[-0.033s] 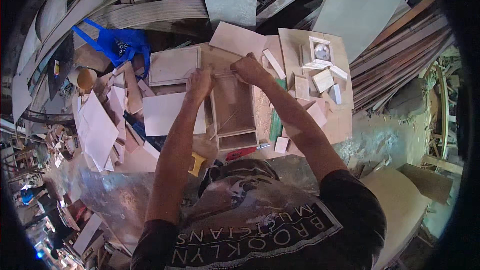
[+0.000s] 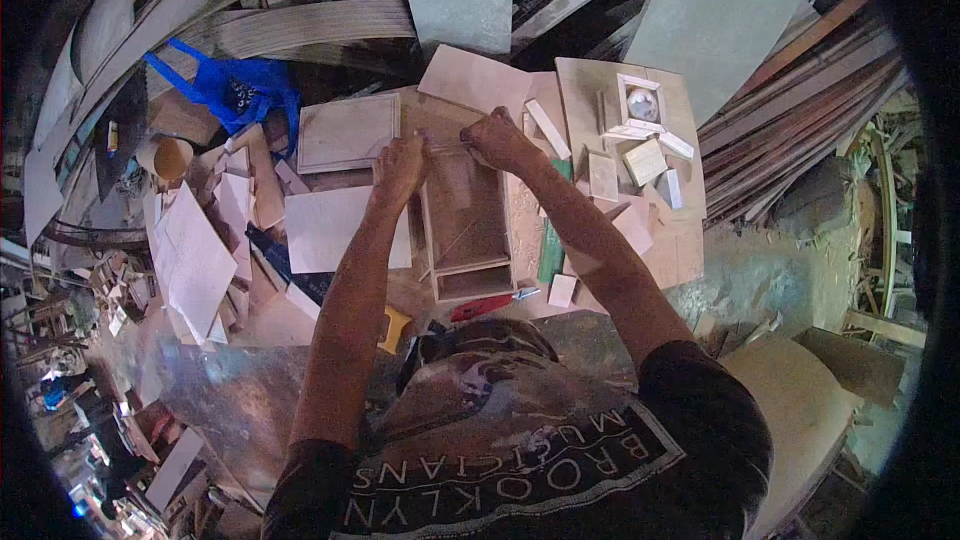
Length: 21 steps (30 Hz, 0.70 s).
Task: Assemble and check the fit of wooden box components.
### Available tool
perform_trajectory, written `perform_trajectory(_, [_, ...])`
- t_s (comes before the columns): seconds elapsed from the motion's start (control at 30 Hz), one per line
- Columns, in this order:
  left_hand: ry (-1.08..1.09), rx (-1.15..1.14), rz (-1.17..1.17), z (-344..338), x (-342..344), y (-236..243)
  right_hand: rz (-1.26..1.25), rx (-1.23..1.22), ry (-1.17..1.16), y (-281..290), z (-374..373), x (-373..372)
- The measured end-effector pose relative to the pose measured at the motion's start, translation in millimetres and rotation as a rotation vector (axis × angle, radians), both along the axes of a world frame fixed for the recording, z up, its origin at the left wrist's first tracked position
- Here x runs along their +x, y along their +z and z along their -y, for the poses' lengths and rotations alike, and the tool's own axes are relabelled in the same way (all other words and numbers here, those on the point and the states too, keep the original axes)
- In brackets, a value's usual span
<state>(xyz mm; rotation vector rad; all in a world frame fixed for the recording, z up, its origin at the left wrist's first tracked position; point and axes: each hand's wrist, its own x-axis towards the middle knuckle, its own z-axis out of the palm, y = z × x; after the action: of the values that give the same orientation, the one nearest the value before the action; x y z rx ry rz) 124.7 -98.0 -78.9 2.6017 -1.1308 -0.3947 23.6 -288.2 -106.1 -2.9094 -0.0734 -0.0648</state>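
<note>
Wooden box [image 2: 482, 205]: open-topped, rectangular, lying on the worktable [image 2: 683, 252] before you, long sides running away from you, a divider near its close end.
Left hand [image 2: 403, 164]: by the box's far left corner, your fingers curled; whether they pinch the rim, I cannot tell.
Right hand [image 2: 494, 143]: by the far right corner, fingers bent inward; what they grip is hidden.
Box handling: probably light, stiff and dry, not slippery; twisting could strain its thin walls and corner joints.
Box hold: both long walls, evenly, look your safest grip.
</note>
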Motion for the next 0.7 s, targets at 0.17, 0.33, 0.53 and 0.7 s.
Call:
perform_trajectory(0.17, [0.007,0.076,-0.029,2,-10,6,-0.073,0.037,-0.055,11,-5,-11])
perform_trajectory(0.33, [0.114,0.108,-0.055,10,-17,22,0.275,0.305,-0.194,22,4,-21])
perform_trajectory(0.53, [0.077,0.066,-0.091,14,-18,29,0.323,0.995,-0.683,-60,19,-77])
perform_trajectory(0.7, [0.121,0.060,-0.116,3,-13,16,0.272,1.088,-0.731,-63,-22,-80])
